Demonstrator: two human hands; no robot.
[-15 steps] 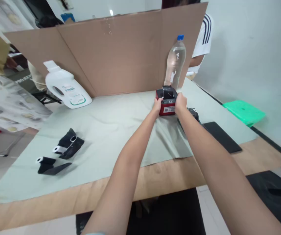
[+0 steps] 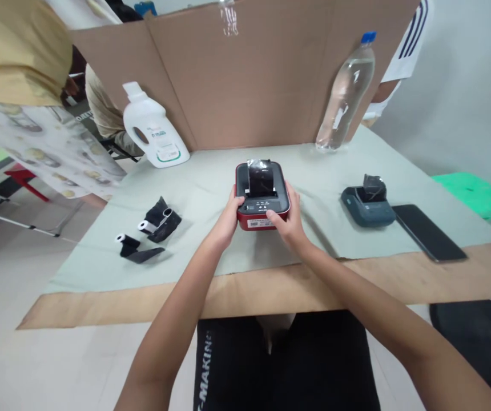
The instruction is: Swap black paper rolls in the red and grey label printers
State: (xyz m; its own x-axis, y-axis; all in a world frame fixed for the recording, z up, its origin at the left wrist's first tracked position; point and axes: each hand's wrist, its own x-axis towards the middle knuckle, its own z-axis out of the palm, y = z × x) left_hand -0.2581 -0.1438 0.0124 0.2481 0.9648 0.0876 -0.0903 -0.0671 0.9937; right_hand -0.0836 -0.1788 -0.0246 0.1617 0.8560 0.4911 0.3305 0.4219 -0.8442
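A small red and grey label printer sits on the pale green cloth near the table's middle, its lid area showing a dark paper roll. My left hand grips its left side. My right hand grips its right side, thumb on the front edge. Both hands are closed round the printer.
A dark blue printer and a black phone lie to the right. Two black paper rolls lie to the left. A white detergent bottle, a clear water bottle and a cardboard screen stand behind. Other people are beyond the screen.
Both hands have drawn the red printer from beside the water bottle toward me, to the middle of the cloth. The dark blue printer is now uncovered.
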